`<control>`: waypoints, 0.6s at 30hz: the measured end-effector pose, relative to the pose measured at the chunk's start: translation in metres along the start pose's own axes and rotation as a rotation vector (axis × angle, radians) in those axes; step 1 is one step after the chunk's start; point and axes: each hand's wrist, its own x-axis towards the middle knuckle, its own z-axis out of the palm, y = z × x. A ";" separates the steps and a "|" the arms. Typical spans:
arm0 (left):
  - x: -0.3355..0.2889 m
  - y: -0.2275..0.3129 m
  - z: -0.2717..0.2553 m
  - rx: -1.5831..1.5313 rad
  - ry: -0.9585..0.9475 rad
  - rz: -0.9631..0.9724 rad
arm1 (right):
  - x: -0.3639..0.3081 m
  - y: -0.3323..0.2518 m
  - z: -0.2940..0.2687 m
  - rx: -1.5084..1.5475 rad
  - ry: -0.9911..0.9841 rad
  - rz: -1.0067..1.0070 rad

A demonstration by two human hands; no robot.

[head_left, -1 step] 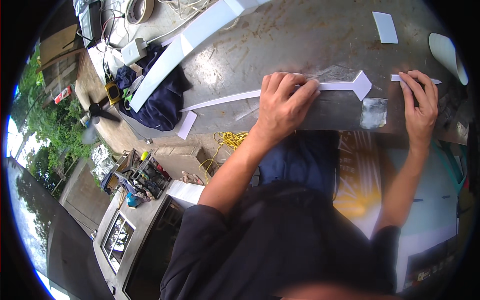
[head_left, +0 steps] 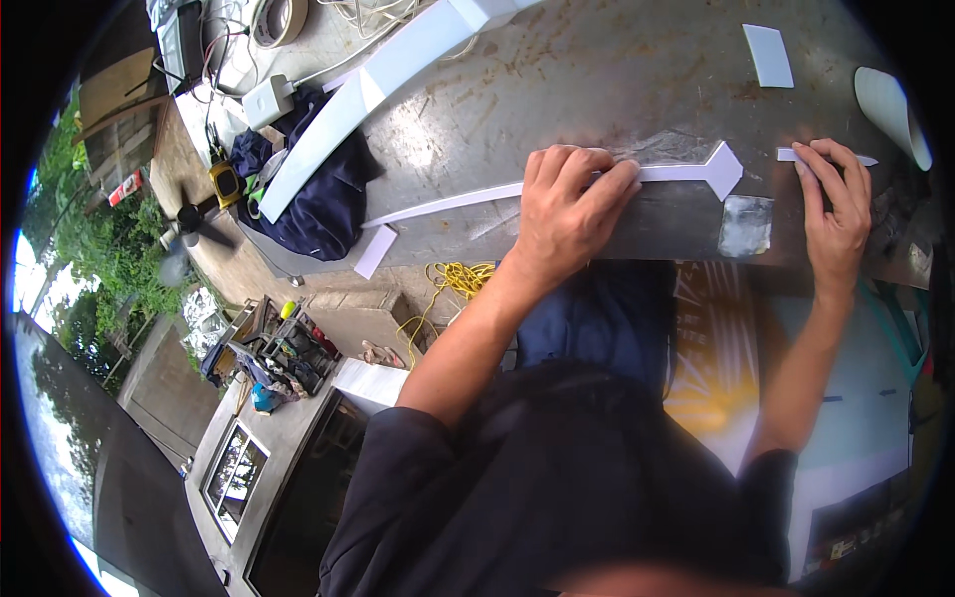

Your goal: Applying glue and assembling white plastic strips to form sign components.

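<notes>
A long, thin white strip (head_left: pixel 676 173) with a wider angular end lies along the metal table, and my left hand (head_left: pixel 565 204) is closed on it with thumb and fingers. That hand hides part of its length. Farther right, my right hand (head_left: pixel 838 204) has its fingers bent and together over a short narrow white piece (head_left: pixel 785 154). One end of this piece shows on each side of the fingers. Between the hands, a grey-white smudged square (head_left: pixel 745 225) sits by the table's near edge, just below the strip's angular end.
A white rectangle (head_left: pixel 768 56) and a curled white sheet (head_left: pixel 893 114) lie at the far right. To the left are a folded white band (head_left: pixel 328 139), dark cloth (head_left: pixel 323 199), a white adapter (head_left: pixel 267 101), a tape roll (head_left: pixel 277 22) and a yellow tape measure (head_left: pixel 226 183).
My left hand and the long strip have shifted slightly to the right. The right hand has stayed almost still.
</notes>
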 end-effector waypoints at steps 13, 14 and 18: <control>-0.131 -0.114 -0.147 0.544 0.362 -0.852 | 0.003 -0.004 -0.006 -0.055 -0.013 0.004; -0.146 -0.135 -0.156 0.494 0.378 -1.019 | 0.004 -0.006 -0.006 -0.040 -0.002 0.003; -0.178 -0.201 -0.196 0.298 0.337 -0.941 | 0.013 -0.008 0.009 0.010 0.040 -0.050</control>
